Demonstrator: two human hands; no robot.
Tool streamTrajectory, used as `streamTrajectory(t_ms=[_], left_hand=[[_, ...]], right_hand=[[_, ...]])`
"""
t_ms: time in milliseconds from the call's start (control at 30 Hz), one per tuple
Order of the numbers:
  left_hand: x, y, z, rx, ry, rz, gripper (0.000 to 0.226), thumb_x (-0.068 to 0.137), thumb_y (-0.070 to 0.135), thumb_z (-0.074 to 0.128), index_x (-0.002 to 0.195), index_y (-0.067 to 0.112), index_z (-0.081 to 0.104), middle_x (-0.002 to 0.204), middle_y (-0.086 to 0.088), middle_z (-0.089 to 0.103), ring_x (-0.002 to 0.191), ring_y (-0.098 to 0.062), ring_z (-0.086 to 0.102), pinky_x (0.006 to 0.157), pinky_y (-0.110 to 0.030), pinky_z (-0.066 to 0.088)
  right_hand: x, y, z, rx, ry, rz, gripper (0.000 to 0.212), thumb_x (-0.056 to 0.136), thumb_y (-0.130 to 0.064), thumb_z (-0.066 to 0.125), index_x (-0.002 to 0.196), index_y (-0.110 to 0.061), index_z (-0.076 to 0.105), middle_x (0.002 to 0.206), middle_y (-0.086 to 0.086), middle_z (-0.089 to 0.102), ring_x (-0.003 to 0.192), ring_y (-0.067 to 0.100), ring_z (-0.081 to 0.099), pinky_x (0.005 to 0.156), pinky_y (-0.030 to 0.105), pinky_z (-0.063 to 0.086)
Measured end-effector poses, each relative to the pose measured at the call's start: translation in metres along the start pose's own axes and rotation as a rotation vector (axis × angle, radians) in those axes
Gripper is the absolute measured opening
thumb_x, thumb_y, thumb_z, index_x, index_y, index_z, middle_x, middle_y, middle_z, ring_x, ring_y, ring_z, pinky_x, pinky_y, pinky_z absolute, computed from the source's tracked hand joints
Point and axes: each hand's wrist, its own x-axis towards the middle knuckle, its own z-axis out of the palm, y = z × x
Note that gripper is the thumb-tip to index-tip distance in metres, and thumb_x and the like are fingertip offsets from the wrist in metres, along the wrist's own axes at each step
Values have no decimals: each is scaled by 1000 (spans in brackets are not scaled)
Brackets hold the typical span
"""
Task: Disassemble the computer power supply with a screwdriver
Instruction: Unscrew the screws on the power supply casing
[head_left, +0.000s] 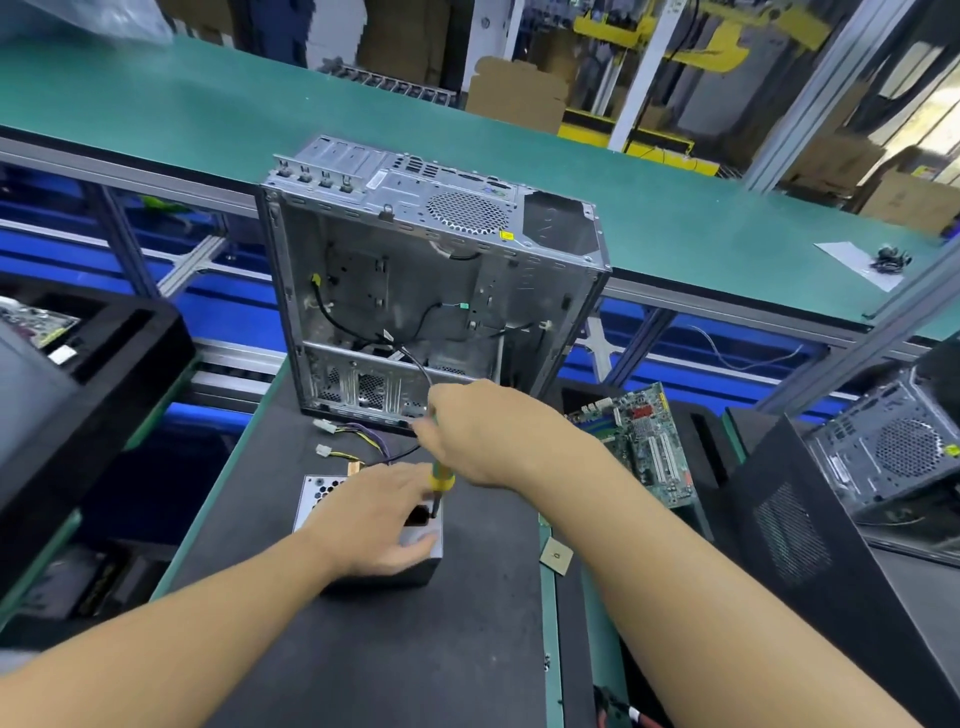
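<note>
Grey metal power supply sits on the black mat, near edge of the open computer case just behind it. Your left hand lies flat on top of the box, palm down, fingers spread loosely, thumb hooked over the right front corner; it presses and steadies rather than closes around anything. Your right hand comes in from the right with the wrist bent down, fingers closed tight round the screwdriver. Green-and-yellow handle is mostly hidden by the fist, only the lower part shows. Dark shaft points straight down, tip at the top right corner of the power supply beside the black socket; can't tell if it's seated in a screw. Both forearms bare, reaching in from the bottom of the view.

Case stands upright, side panel off, open side facing you. Inside: mostly bare metal, a few loose black cables, one with a yellow end, one with a green connector. Round fan grille on its rear panel at top. Wire bundle runs from the power supply toward the case, two white connectors lying on the mat.

One motherboard lies flat to the right of your hand, apart from the mat. A second computer case sits far right. Black tray at left holds another board, partly seen. Green conveyor behind carries a plastic bag with small dark parts on it, count unclear.

Count: two hands, one screwdriver, one power supply, two cases.
</note>
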Motion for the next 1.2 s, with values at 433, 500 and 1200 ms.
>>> streamTrajectory(t_ms=[433, 500, 1200], left_hand=[[7, -2, 5, 64, -112, -218, 44, 80, 73, 46, 106, 38, 52, 96, 15, 63, 89, -13, 55, 84, -26, 36], [8, 0, 2, 112, -49, -217, 34, 79, 72, 48, 80, 39, 38, 71, 11, 55, 73, -18, 51, 71, -28, 28], [8, -3, 5, 93, -154, -266, 59, 75, 79, 42, 117, 39, 51, 99, 14, 62, 90, -17, 57, 74, -29, 33]], right_hand=[[1, -1, 2, -30, 120, -29, 20, 103, -31, 36, 94, -13, 35, 71, 1, 40, 56, 22, 37, 49, 32, 24], [2, -2, -5, 117, -41, -43, 14, 96, -25, 43, 97, -15, 33, 85, 5, 46, 61, 23, 43, 55, 34, 32], [2, -2, 1, 31, 46, 96, 22, 102, -35, 32, 108, -14, 31, 84, 5, 45, 66, 27, 49, 57, 36, 34]])
